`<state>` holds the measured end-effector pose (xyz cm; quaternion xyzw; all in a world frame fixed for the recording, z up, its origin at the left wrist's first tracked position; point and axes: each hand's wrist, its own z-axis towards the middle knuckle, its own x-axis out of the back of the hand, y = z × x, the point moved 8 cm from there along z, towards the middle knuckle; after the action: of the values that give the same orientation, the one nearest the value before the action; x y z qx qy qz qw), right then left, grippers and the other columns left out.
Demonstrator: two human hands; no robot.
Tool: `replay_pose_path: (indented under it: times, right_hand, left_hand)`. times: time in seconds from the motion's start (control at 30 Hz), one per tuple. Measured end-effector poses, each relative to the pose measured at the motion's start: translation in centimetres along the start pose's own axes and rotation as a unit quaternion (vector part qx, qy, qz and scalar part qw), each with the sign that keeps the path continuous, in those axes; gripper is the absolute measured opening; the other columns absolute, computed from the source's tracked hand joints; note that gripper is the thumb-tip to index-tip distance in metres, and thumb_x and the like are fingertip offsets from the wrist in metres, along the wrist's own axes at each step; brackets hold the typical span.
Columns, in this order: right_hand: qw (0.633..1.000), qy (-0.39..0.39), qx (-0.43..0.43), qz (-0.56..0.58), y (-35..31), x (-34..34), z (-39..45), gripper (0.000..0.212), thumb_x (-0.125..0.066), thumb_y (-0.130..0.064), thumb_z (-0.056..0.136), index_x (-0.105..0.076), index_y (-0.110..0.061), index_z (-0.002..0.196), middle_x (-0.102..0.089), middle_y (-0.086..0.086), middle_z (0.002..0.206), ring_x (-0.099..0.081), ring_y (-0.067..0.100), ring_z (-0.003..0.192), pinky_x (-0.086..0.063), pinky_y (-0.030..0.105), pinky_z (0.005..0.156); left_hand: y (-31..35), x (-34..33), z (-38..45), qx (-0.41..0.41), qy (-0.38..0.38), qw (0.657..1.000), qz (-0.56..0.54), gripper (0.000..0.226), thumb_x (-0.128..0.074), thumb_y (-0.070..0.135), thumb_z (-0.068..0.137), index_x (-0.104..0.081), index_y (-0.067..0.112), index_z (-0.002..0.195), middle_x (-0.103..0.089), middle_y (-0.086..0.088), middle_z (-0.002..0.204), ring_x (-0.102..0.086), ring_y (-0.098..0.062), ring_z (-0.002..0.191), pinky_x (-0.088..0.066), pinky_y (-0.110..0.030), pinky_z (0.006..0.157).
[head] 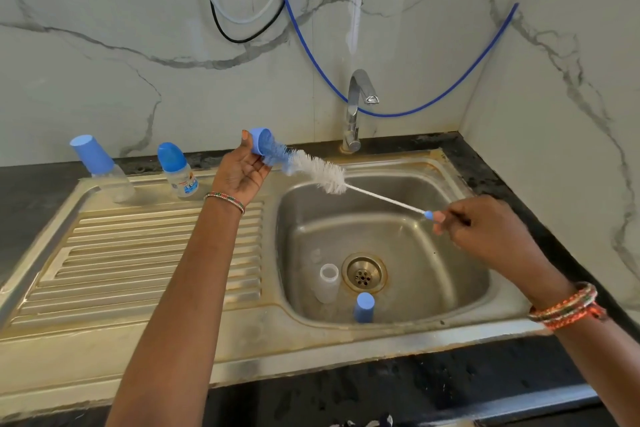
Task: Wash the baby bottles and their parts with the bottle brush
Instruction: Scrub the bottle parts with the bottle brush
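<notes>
While the left hand [239, 172] holds a blue bottle cap [260, 141] between thumb and curled fingers, the cap's open mouth faces right, toward the bottle brush [313, 168]. The brush's blue bristle tip sits inside the cap, just beyond the left fingertips; its white bristles extend clear of the cap, above the sink basin [433, 253]. The right hand [485, 225] pinches the blue end of the brush handle [428, 215] between thumb and fingertips, with the thin white stem running up and left from that grip to the bristles. Below and between the two hands, a clear bottle body [327, 282] lies in the basin beside the drain [363, 273], and a second blue cap [363, 307] stands near it. Left of the left hand, two capped bottles rest on the drainboard [156, 253]: one tilted [100, 166], one upright [176, 168]. A tap [356, 107] stands behind the basin.
</notes>
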<state>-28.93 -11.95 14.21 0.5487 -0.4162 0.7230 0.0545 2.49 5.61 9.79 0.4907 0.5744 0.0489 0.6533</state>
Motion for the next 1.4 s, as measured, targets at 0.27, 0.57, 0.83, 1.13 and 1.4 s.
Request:
replay_pose_path:
  times: [0.27, 0.57, 0.83, 1.13, 1.4]
  right_hand:
    - [0.982, 0.18, 0.06, 0.003, -1.8, 3.5, -0.1, 0.01, -0.07, -0.024, 0.084, -0.071, -0.02, 0.075, -0.063, -0.006, 0.066, -0.057, 0.013, 0.061, -0.046, 0.03, 0.056]
    - [0.994, 0.102, 0.019, 0.025, -1.2, 1.9, 0.0, 0.007, -0.069, -0.03, 0.083, -0.071, -0.024, 0.08, -0.063, -0.005, 0.067, -0.056, 0.011, 0.061, -0.047, 0.029, 0.058]
    - [0.966, -0.179, -0.1, 0.16, -0.5, -2.8, -0.8, 0.036, -0.051, -0.027, 0.096, -0.067, -0.011, 0.068, -0.047, 0.0, 0.048, -0.037, 0.008, 0.04, -0.031, 0.022, 0.044]
    - [0.987, 0.122, 0.082, 0.061, -2.1, 1.4, -0.7, 0.016, -0.073, -0.012, 0.08, -0.074, -0.021, 0.092, -0.068, -0.007, 0.081, -0.06, 0.002, 0.072, -0.045, 0.015, 0.064]
    - [0.931, -0.266, -0.096, 0.233, -1.1, -4.0, -1.6, 0.037, -0.041, -0.021, 0.101, -0.068, -0.005, 0.08, -0.042, 0.002, 0.042, -0.028, 0.008, 0.031, -0.025, 0.019, 0.033]
  left_hand:
    - [-0.8, 0.1, 0.0, 0.019, 0.003, 1.0, 0.016, 0.025, -0.05, 0.029, 0.096, -0.059, 0.006, 0.099, -0.074, -0.008, 0.082, -0.068, -0.02, 0.088, -0.052, -0.032, 0.092]
    - [-0.8, -0.8, -0.2, 0.035, -0.116, 0.992, -0.02, 0.067, -0.092, 0.03, 0.05, -0.059, 0.007, 0.104, -0.068, -0.014, 0.108, -0.066, -0.029, 0.101, -0.049, -0.048, 0.093]
    - [-0.7, -1.6, -0.2, 0.032, -0.108, 0.991, -0.068, 0.053, -0.097, 0.02, 0.033, -0.069, 0.018, 0.078, -0.07, -0.009, 0.097, -0.063, -0.031, 0.107, -0.05, -0.048, 0.085]
    - [0.4, -1.7, -0.5, 0.008, -0.138, 0.989, -0.056, 0.079, -0.095, 0.029, 0.042, -0.054, 0.011, 0.107, -0.068, -0.005, 0.098, -0.057, -0.029, 0.114, -0.048, -0.048, 0.096]
    - [-0.6, -1.3, -0.6, 0.066, -0.135, 0.988, -0.039, 0.079, -0.093, 0.03, 0.047, -0.054, 0.015, 0.114, -0.067, -0.011, 0.114, -0.059, -0.027, 0.113, -0.044, -0.043, 0.094]
